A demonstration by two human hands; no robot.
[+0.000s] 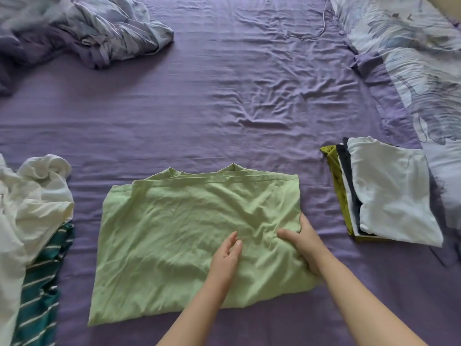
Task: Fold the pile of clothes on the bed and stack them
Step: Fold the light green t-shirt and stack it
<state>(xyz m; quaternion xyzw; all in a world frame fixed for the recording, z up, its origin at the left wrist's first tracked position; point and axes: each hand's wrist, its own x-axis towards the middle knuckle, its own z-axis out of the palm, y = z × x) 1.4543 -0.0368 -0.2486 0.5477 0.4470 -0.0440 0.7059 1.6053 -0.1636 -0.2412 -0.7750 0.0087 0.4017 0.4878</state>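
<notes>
Hands: left hand (225, 255) lies nearest the camera, resting on the green shirt (189, 231) with fingers loosely extended, gripping nothing. Right hand (305, 242) grasps the shirt's right edge, thumb on top and fingers tucked at the side.
Shirt position: flat on the purple sheet (199, 108), centre front, already folded once, collar at the far edge.
Step in hand: judged to be the next fold, right side over toward the left.
Method: pin the cloth with the left hand on the fold line, lift the right edge evenly, align hems, smooth the creases.
Finished stack: folded clothes (389, 193), white on top, well apart to the right.
Unfolded pile: white garment (32, 203) and striped garment (42, 290) at left.
Obstructions: rumpled blanket (82, 33) and pillow (411, 51) lie far off; neither hinders.
</notes>
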